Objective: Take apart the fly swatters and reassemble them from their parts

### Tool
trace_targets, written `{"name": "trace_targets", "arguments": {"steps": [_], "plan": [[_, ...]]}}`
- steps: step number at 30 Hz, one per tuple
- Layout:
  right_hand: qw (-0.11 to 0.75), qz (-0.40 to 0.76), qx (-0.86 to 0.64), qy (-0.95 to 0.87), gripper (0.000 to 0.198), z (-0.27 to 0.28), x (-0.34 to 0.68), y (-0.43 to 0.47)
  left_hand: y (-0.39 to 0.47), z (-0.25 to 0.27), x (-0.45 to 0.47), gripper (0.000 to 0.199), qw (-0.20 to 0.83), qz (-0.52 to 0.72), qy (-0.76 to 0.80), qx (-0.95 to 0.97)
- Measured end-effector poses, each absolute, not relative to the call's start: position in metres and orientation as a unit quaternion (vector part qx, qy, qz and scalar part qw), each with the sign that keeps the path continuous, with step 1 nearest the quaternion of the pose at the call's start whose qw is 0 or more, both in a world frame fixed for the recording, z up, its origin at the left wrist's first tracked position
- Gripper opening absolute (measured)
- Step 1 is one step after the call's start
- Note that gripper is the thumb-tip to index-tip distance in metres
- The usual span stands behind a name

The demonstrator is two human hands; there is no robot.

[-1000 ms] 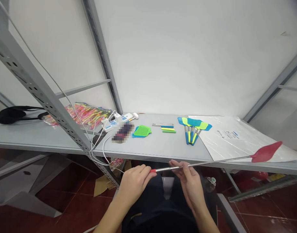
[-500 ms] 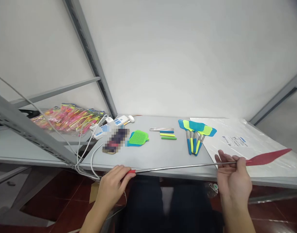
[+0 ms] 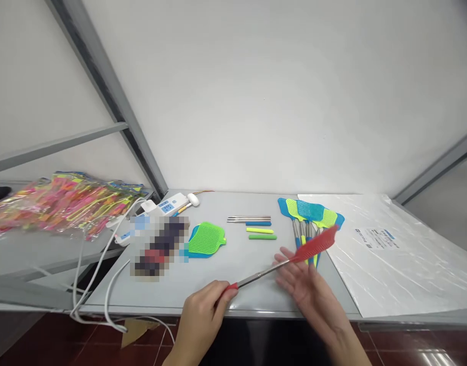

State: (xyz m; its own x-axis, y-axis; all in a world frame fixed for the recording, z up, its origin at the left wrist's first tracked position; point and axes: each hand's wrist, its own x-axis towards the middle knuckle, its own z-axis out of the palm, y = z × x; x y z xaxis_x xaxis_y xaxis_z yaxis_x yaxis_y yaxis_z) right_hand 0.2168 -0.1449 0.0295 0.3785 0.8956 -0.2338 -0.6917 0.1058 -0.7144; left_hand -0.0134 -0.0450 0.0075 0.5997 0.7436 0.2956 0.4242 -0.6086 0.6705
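A: How are the hands?
B: The left hand (image 3: 203,309) is closed round the swatter (image 3: 316,245) by its red grip. The right hand (image 3: 313,295) is loose, fingers spread, beside the shaft; I can't tell if it touches.
A: And the swatter itself?
B: Slanted above the desk (image 3: 239,262), red head up to the right, overlapping the handles of the fanned swatters (image 3: 308,211) in view.
A: Edges, room?
B: The desk's front edge passes beneath the wrists. Grey top shows between the left hand and the short tubes (image 3: 259,231); the wall (image 3: 256,101) rises behind.
A: What else is about?
B: Metal rods (image 3: 249,219) behind the tubes, green head (image 3: 208,238) over a blue one to their left. Farther left, a pixelated item (image 3: 160,249), power strip (image 3: 168,206) and cables (image 3: 106,300).
A: What crowds the right?
B: The fanned swatters, then a white package (image 3: 385,269) reaching the front edge.
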Motion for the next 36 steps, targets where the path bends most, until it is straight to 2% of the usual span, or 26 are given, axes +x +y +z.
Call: {"name": "trace_targets", "arguments": {"steps": [5, 9, 14, 18, 23, 26, 30, 33, 36], "plan": [[0.813, 0.415, -0.390, -0.120, 0.042, 0.044, 0.252, -0.127, -0.037, 0.019, -0.004, 0.031, 0.365, 0.239, 0.388, 0.812], [0.823, 0.317, -0.450, -0.141, 0.032, 0.074, 0.272, -0.109, -0.035, 0.024, 0.006, 0.037, 0.413, 0.193, 0.395, 0.797], [0.839, 0.229, -0.474, -0.139, 0.033, 0.090, 0.258, -0.092, -0.035, 0.025, 0.023, 0.042, 0.444, 0.188, 0.406, 0.776], [0.791, 0.236, -0.545, -0.149, 0.040, 0.085, 0.235, -0.096, -0.042, 0.028, 0.042, 0.045, 0.489, 0.181, 0.397, 0.755], [0.758, 0.195, -0.600, -0.166, 0.037, 0.085, 0.236, -0.110, -0.052, 0.031, 0.055, 0.049, 0.578, 0.188, 0.375, 0.700], [0.719, 0.252, -0.600, -0.244, 0.035, 0.077, 0.231, -0.113, -0.055, 0.034, 0.066, 0.049, 0.693, 0.161, 0.341, 0.614], [0.605, 0.281, -0.638, -0.384, 0.034, 0.056, 0.205, -0.117, -0.064, 0.034, 0.093, 0.051, 0.845, 0.097, 0.281, 0.444], [0.549, 0.225, -0.696, -0.405, 0.037, 0.046, 0.205, -0.125, -0.068, 0.033, 0.115, 0.055, 0.867, 0.096, 0.270, 0.408], [0.502, 0.138, -0.773, -0.362, 0.043, 0.050, 0.237, -0.133, -0.053, 0.039, 0.129, 0.050, 0.820, 0.103, 0.222, 0.518]]}}
